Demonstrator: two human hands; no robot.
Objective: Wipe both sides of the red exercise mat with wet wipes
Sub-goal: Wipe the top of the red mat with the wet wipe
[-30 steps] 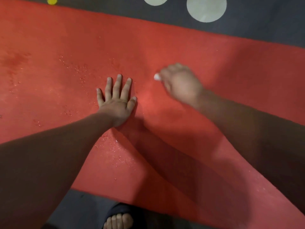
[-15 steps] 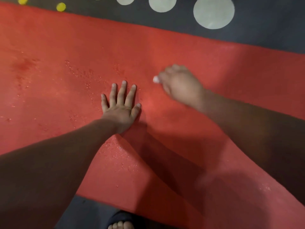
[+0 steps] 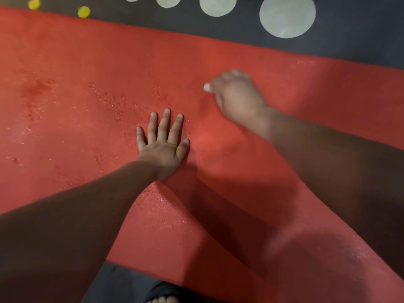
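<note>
Red mat (image 3: 251,66) spread across dark floor (image 3: 360,47), water drops glinting left of centre. Left hand (image 3: 162,142) flat on mat, fingers straight and spread. Right hand (image 3: 237,95) further off and to right, blurry, curled round white wipe (image 3: 207,87) poking out its left side. Pale circles (image 3: 287,16) on floor beyond far edge, toes (image 3: 162,300) at near edge.

1. The dark grey floor (image 3: 354,47) carries everything and shows bare at 12 and at 6 o'clock.
2. Pale circles (image 3: 287,16) sit on it from 12 to 1 o'clock, and two small yellow dots (image 3: 84,12) at 11.
3. The red exercise mat (image 3: 83,132) lies flat on it, spanning from 9 to 3 o'clock.
4. At 6 o'clock, toes (image 3: 162,300) in a dark slipper (image 3: 160,288) stand just beside the mat's near edge.
</note>
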